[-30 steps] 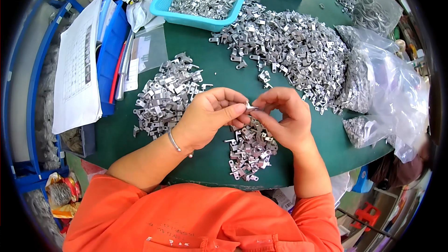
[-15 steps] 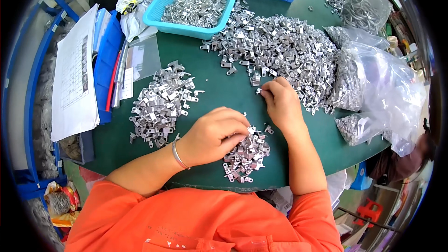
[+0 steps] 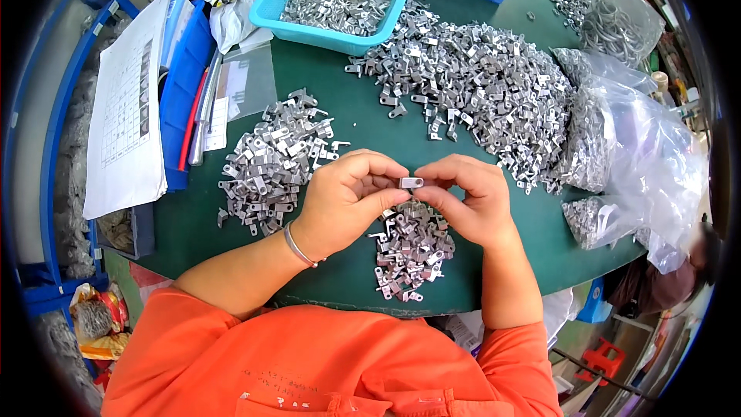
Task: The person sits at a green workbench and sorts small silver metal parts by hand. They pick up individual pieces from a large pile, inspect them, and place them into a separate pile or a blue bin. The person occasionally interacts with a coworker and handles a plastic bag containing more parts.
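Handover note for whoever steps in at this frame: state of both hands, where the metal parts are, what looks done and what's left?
Left hand and right hand: both pinch one small metal bracket between fingertips, above the green table.
Directly below: a small pile of brackets near the table's front edge.
Left of the hands: a medium pile.
Behind: the large pile, a turquoise basket of parts, and clear bags at right.
Done: which pile is finished cannot be told.
Left: the large pile looks mostly unworked.
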`<state>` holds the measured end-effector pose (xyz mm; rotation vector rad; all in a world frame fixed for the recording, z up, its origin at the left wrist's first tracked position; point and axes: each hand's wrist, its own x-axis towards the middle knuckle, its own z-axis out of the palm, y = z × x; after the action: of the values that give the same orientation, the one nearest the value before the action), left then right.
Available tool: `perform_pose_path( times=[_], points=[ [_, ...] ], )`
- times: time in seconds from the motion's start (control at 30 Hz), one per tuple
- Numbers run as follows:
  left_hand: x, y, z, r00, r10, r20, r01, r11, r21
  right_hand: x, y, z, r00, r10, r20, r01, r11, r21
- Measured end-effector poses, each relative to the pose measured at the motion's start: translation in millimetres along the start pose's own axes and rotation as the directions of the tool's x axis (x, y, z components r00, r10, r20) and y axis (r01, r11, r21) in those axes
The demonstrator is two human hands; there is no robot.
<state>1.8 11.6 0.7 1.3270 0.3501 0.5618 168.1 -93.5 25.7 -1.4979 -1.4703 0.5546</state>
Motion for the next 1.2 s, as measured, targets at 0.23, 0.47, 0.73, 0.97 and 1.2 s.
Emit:
perform_pose_path(
  times=[0.23,0.47,0.73,0.97,1.2],
  points=[
    [2,14,-3,0.926,0.355,0.129,-0.376,0.837,0.396,3,-1,-9,0.989,-0.138,0.052,0.14,0.989,-0.046],
    [25,42,-61,0.85,0.526,-0.023,-0.143,0.273,0.951,7,44,-6,0.96,-0.024,-0.278,-0.137,0.827,-0.545],
    [23,37,-51,0.862,0.504,-0.055,-0.159,0.371,0.915,0,43,0,0.924,0.286,-0.254,-0.315,0.946,-0.08],
    [5,12,-3,0.979,-0.198,-0.041,0.199,0.98,0.012,3,11,4,0.793,0.556,0.249,-0.555,0.489,0.673],
    [7,15,-5,0.942,-0.335,0.034,0.335,0.925,-0.18,-2,11,5,0.861,0.447,0.244,-0.497,0.632,0.595]
  ],
)
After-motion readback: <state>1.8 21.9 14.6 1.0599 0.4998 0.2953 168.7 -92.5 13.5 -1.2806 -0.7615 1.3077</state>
